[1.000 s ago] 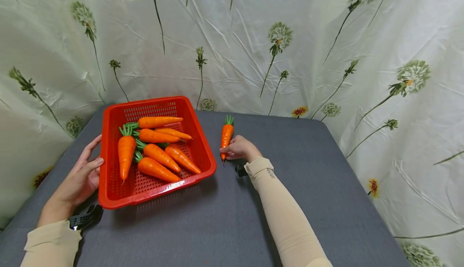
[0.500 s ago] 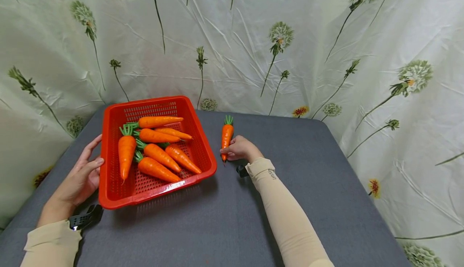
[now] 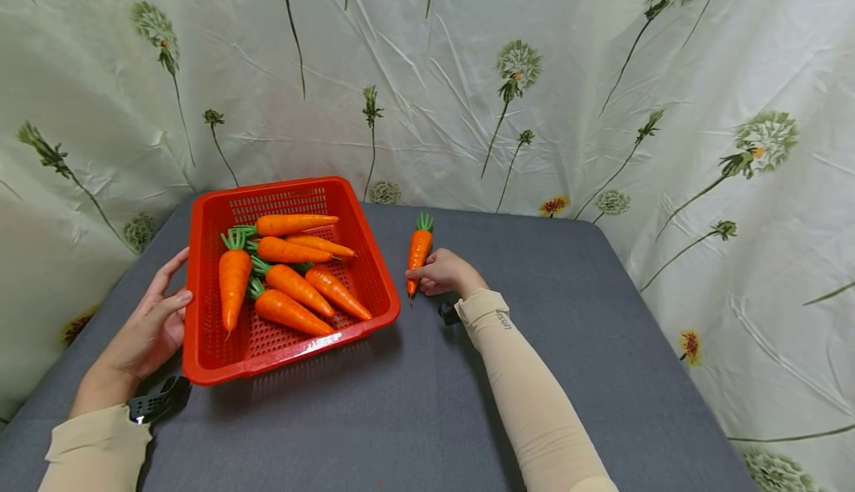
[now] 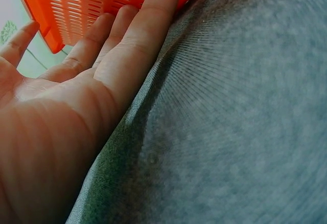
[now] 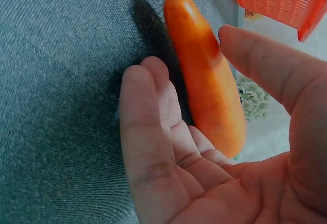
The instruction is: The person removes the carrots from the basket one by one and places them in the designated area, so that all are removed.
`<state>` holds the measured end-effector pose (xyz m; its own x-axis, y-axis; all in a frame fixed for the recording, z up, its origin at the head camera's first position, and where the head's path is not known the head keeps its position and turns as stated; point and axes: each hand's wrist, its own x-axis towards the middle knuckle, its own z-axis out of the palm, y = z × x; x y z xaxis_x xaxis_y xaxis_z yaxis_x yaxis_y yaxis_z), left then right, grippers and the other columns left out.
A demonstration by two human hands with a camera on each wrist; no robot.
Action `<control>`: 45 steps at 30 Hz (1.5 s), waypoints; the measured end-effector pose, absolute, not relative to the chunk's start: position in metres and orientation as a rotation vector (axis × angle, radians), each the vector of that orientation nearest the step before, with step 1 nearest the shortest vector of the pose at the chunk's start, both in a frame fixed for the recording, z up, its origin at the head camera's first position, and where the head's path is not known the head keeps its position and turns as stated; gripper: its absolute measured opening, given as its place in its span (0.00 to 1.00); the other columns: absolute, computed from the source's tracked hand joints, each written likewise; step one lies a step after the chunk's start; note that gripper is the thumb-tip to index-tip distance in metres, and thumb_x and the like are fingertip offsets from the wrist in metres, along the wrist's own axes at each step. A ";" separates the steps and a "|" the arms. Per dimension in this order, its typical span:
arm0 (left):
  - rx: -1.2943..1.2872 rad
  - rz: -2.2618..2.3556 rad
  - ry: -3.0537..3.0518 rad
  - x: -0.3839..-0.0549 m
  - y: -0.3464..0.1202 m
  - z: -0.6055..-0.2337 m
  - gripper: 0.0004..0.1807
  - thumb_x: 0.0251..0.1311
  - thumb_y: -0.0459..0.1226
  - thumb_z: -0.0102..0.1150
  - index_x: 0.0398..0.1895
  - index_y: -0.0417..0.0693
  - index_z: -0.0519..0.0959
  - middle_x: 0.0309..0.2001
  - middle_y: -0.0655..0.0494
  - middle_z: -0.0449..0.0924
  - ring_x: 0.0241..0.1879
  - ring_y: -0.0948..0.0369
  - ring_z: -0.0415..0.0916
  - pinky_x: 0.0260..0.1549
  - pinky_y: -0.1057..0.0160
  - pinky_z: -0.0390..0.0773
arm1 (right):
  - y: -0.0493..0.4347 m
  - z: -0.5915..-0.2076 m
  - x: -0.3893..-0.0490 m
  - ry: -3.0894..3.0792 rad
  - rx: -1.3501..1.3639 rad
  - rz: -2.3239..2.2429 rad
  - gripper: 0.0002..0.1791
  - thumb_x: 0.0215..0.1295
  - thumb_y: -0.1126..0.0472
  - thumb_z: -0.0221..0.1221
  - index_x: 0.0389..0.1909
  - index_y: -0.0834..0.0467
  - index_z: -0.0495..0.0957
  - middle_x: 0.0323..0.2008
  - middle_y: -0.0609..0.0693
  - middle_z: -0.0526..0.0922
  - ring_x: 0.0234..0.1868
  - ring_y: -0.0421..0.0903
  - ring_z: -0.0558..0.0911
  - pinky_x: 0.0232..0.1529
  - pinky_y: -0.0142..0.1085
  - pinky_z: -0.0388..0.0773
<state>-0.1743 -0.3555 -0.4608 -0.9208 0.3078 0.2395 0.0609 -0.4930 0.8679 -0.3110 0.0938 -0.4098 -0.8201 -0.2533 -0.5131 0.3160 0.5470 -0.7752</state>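
Note:
In the head view, my left hand (image 3: pixel 143 329) rests at the left side of a red plastic basket (image 3: pixel 384 299), thumb at the rim. Its fingers lie extended along the slotted basket wall (image 4: pixel 92 2) in the left wrist view. Several orange carrots (image 3: pixel 232 284) with green tops lie inside. To the basket's right, my right hand (image 3: pixel 450 273) pinches the lower part of a single carrot (image 3: pixel 420 247), whose green top points away from me. The right wrist view shows my thumb against one side of this carrot (image 5: pixel 209 91) and fingers on the other, some partly hidden behind it.
A dark grey cloth (image 3: pixel 568 314) covers the table. Behind it hangs a pale curtain (image 3: pixel 427 106) printed with dandelions. A dark strap (image 3: pixel 159 401) sits on the left wrist, and a small black device (image 3: pixel 449 314) is at the right wrist.
The carrot in my right hand has tilted very slightly, its green top shifting a little to the right. My left hand and the basket stay in place.

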 end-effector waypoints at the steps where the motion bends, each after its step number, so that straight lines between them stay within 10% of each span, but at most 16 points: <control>1: 0.549 2.534 1.496 -0.174 -0.355 -0.461 0.37 0.76 0.27 0.28 0.81 0.66 0.40 0.57 0.55 0.79 0.48 0.59 0.85 0.43 0.58 0.86 | 0.094 -0.410 -0.311 2.201 0.050 -1.262 0.11 0.66 0.59 0.65 0.31 0.59 0.73 0.18 0.47 0.72 0.19 0.38 0.70 0.31 0.30 0.78; 45: 0.518 2.499 1.583 -0.173 -0.355 -0.460 0.37 0.76 0.28 0.30 0.81 0.68 0.40 0.61 0.58 0.76 0.51 0.60 0.83 0.44 0.58 0.86 | 0.097 -0.382 -0.318 2.406 0.087 -1.151 0.35 0.68 0.52 0.63 0.67 0.64 0.62 0.54 0.58 0.72 0.44 0.50 0.78 0.55 0.44 0.81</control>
